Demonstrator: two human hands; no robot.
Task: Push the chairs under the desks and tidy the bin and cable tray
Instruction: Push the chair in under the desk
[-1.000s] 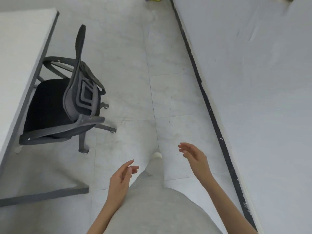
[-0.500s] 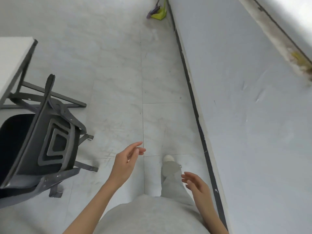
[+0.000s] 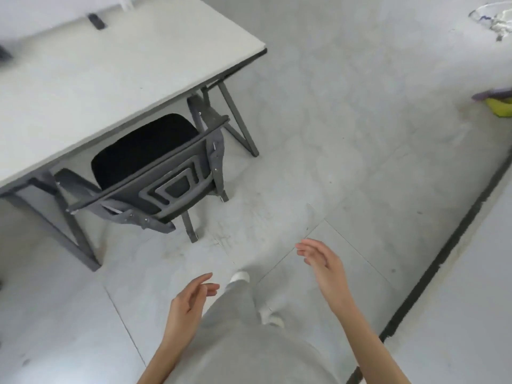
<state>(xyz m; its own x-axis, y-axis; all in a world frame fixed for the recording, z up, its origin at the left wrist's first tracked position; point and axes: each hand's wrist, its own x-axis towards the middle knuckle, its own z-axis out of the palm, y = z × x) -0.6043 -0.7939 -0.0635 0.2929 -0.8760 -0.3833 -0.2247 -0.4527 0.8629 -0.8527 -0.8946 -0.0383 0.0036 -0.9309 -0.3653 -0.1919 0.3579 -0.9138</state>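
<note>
A grey office chair with a black seat stands at the white desk, its seat partly under the desk edge and its backrest facing me. My left hand hangs with relaxed fingers and holds nothing, low in the view, well short of the chair. My right hand is also loose and holds nothing, out over the floor to the right of the chair. No bin or cable tray can be made out.
A yellow-green dustpan with a purple part lies at the right edge near the wall. A dark skirting strip runs along the wall's foot on the right. A small dark object sits on the desk's far side. My grey-trousered legs fill the bottom.
The view has swung left, so the chair and desk now sit ahead of me. Both hands stay empty; the right one has risen.
</note>
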